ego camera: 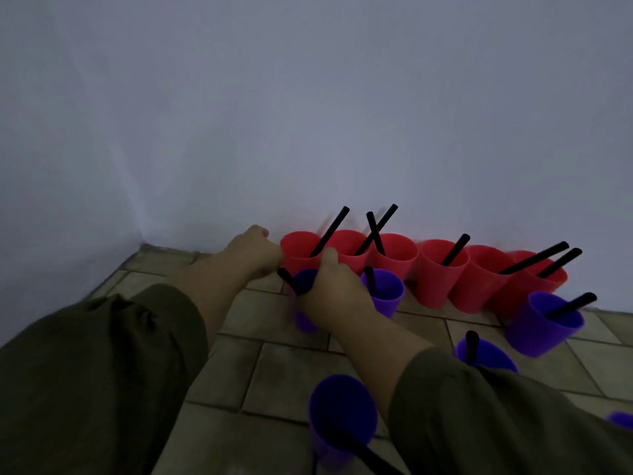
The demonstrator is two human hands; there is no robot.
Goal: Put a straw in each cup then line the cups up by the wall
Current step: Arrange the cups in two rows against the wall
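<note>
Several red cups stand in a row against the wall [308,114], each with a black straw; the leftmost red cup [298,249] is touched on its left side by my left hand [255,250], whose fingers curl against it. My right hand [330,286] grips a purple cup [305,318] with a black straw [287,280], just in front of the red row. More purple cups with straws stand nearby: one [385,291] beside my right hand, one [543,323] at the right, one [484,353] partly behind my right sleeve, and one [342,416] close to me.
The floor [284,368] is tiled in beige. The wall meets a side wall in a corner [142,241] to the left of the row. The edge of another purple cup [621,419] shows at the far right.
</note>
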